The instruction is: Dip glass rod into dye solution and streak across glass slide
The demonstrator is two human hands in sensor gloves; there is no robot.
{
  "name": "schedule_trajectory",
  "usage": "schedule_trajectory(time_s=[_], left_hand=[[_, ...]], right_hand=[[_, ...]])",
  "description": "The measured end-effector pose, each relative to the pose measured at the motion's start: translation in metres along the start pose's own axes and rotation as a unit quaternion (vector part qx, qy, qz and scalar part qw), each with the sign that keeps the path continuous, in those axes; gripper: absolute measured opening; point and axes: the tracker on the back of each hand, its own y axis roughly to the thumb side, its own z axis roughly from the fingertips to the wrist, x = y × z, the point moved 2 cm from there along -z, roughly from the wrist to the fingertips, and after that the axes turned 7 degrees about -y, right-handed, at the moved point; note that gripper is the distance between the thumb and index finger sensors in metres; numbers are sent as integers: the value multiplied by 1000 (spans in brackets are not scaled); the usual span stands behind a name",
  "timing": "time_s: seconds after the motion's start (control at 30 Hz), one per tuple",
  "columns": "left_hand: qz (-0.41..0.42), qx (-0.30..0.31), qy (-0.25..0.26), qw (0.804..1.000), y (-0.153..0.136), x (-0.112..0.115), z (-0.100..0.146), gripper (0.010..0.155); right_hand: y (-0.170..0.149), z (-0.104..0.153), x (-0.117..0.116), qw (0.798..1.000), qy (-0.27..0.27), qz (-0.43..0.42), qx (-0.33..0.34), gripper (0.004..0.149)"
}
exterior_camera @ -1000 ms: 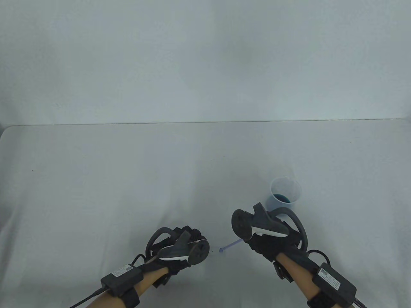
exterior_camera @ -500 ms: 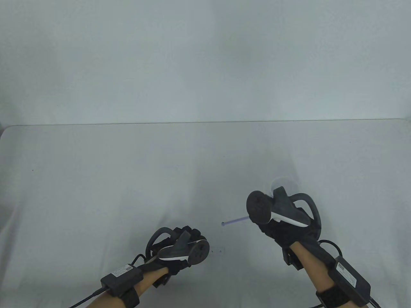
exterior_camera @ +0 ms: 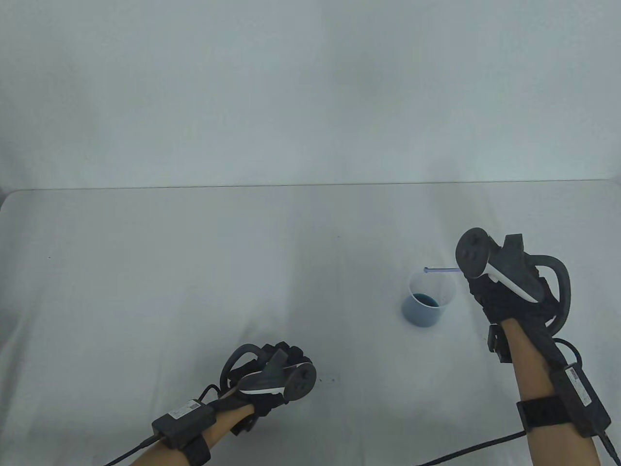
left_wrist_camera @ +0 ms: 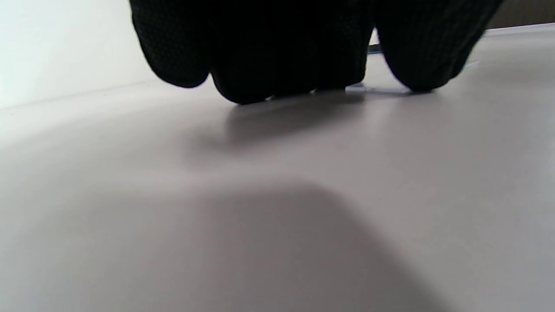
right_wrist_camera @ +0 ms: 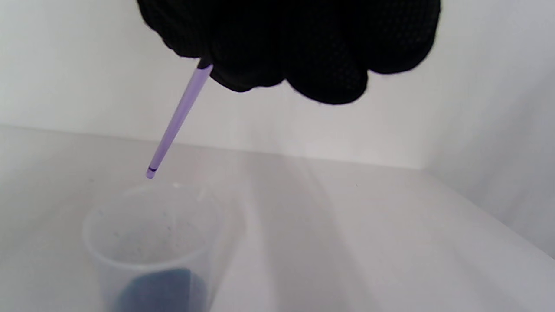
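**Rod held above the dye cup, left hand down on the table**

The right hand [exterior_camera: 509, 296] has its gloved fingers [right_wrist_camera: 303, 52] curled tight around the upper end of the glass rod [exterior_camera: 441, 270]; the right wrist view shows the pale violet rod [right_wrist_camera: 177, 117] coming out from under the bunched fingers, which the table view hides behind the tracker [exterior_camera: 490, 267]. In the table view the rod's long axis runs nearly level, its free tip pointing toward 9 o'clock from the hand. In the right wrist view it slants down toward 7 o'clock, with a dark band just short of the tip. That tip hangs over the far rim of the cup [exterior_camera: 429, 298], above it and not in the liquid; the wrist view shows a clear gap between tip and rim. The translucent cup [right_wrist_camera: 160, 247] stands upright at about 8 o'clock from the right hand, with dark blue dye solution [exterior_camera: 427, 301] pooled in its bottom.

The left hand [exterior_camera: 271, 376] lies well apart at 7 o'clock from the cup. Only the left wrist view shows its fingertips [left_wrist_camera: 260, 65] bunched together and pressed down at the table [left_wrist_camera: 277, 195]; a thin edge shows under them, too faint to name. Small dark specks [exterior_camera: 332, 379] dot the table just to 3 o'clock of this hand
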Motion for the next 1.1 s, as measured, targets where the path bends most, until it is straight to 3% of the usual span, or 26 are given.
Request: schedule_trajectory(time_s=[0.17, 0.47, 0.93, 1.1], left_hand=[[0, 0, 0, 1000, 0, 0, 0, 56], [-1, 0, 1, 1000, 0, 0, 0, 56], [-2, -1, 2, 1000, 0, 0, 1, 56], [1, 2, -9, 1000, -1, 0, 1, 57]], right_hand=[[11, -10, -46, 999, 39, 11, 2, 42], [32, -13, -83, 998, 49, 35, 11, 42], [33, -9, -97, 998, 53, 45, 7, 43], [27, -6, -78, 999, 37, 37, 0, 51]])
